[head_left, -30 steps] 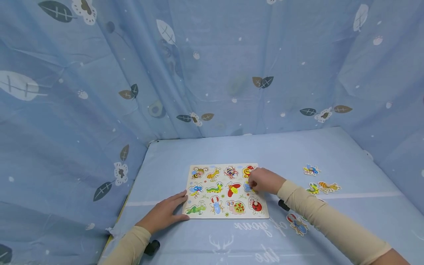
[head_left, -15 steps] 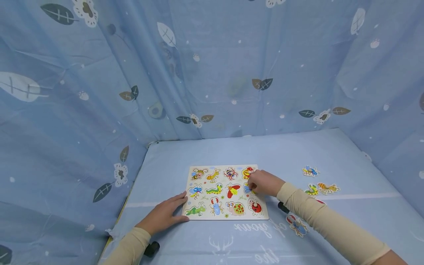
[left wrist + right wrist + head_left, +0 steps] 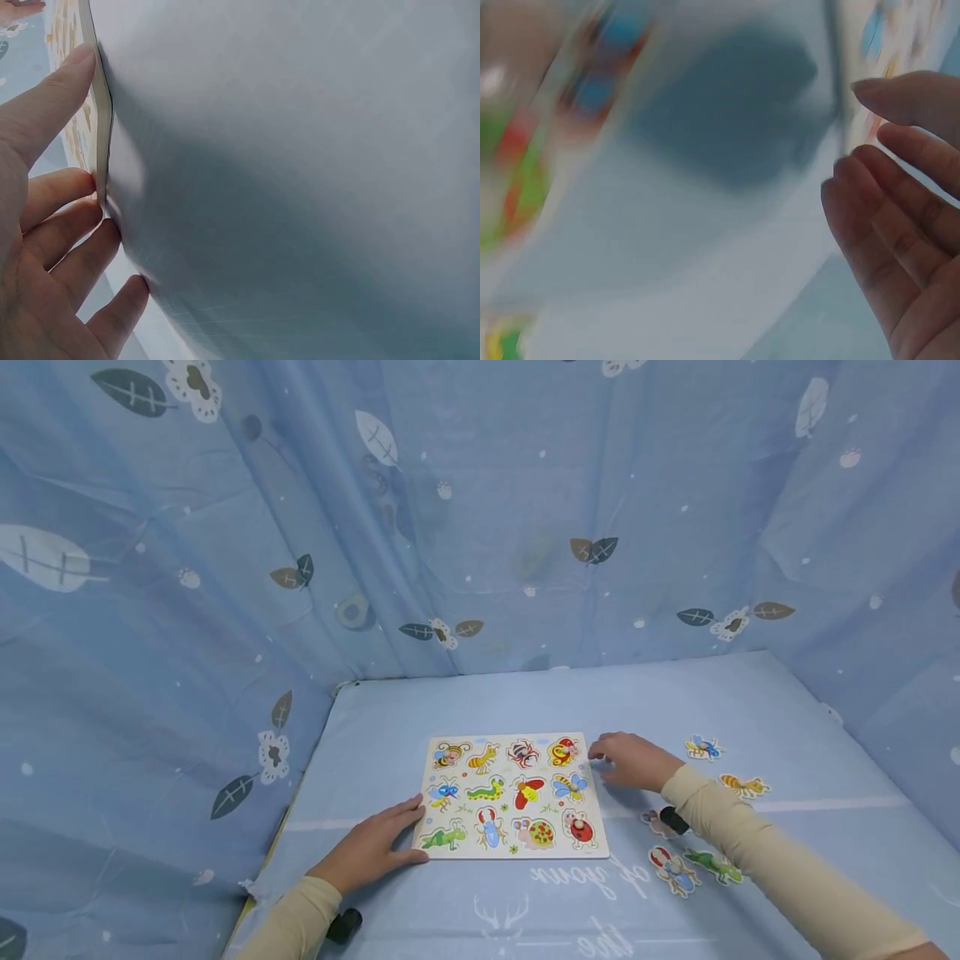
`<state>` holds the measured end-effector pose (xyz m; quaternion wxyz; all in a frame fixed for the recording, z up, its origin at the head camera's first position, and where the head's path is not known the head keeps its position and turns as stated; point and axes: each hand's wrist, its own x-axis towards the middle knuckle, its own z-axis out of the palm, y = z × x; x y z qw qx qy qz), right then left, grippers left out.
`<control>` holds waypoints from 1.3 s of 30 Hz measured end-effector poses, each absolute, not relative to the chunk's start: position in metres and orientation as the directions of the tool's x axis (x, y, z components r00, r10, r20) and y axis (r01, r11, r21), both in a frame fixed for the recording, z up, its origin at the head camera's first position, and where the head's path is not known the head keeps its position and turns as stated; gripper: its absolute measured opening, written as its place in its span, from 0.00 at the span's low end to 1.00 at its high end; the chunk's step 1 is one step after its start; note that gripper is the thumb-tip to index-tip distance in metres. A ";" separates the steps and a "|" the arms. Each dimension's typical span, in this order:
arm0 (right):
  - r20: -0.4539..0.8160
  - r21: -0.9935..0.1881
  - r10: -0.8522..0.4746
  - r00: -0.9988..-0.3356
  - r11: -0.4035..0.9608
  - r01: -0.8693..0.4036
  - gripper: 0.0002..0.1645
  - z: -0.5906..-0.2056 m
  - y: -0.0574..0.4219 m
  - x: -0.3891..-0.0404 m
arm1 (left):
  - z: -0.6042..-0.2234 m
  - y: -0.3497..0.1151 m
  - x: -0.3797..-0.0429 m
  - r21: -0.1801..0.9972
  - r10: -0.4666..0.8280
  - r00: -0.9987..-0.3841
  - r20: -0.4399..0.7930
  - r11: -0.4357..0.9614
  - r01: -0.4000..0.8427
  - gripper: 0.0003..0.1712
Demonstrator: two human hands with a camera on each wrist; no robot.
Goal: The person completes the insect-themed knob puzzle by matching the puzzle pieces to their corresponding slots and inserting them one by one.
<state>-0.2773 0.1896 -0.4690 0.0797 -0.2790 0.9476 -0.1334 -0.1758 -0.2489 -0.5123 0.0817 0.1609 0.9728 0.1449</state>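
A pale wooden peg puzzle board (image 3: 471,852) with colourful insect pictures lies on the cloth-covered table. My left hand (image 3: 375,839) rests at its left edge, fingers extended; in the left wrist view the thumb (image 3: 64,94) touches the board's edge. Just off the right edge, my right hand (image 3: 633,762) hovers with loosely bent fingers and nothing between them. Closest to that hand on the board are a blue-winged, striped insect (image 3: 570,787) and a red ladybird with a knob (image 3: 580,828). The right wrist view shows the spread fingers beside the board, with blurred pieces at left.
Loose puzzle pieces lie to the right: a blue mosquito (image 3: 703,747), an orange striped insect (image 3: 745,786), a stag beetle (image 3: 674,872) and a green grasshopper (image 3: 715,865). Another piece (image 3: 657,823) is partly covered by the black wrist camera (image 3: 673,821). A patterned blue curtain (image 3: 495,510) stands behind.
My right hand has left the blue-winged insect on the board and moved right, past the edge. Its sleeve now uncovers the grasshopper and covers the caterpillar piece. My left hand stays put.
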 end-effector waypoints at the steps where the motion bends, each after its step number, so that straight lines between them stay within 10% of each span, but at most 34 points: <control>1: -0.061 -0.283 -0.530 -0.846 0.822 -0.494 0.19 -0.468 0.199 -0.280 | -0.512 -0.249 -0.176 0.308 0.340 -0.934 -0.110 0.905 0.293 0.49; 13: -0.033 -0.171 -0.199 -0.979 0.967 -0.191 0.14 -0.480 0.300 -0.297 | -0.512 -0.252 -0.174 0.325 0.353 -0.930 -0.107 0.896 0.303 0.49; 39: -0.001 -0.259 -0.161 -0.987 0.953 -0.155 0.04 -0.481 0.307 -0.299 | -0.513 -0.252 -0.175 0.329 0.374 -0.921 -0.108 0.888 0.322 0.49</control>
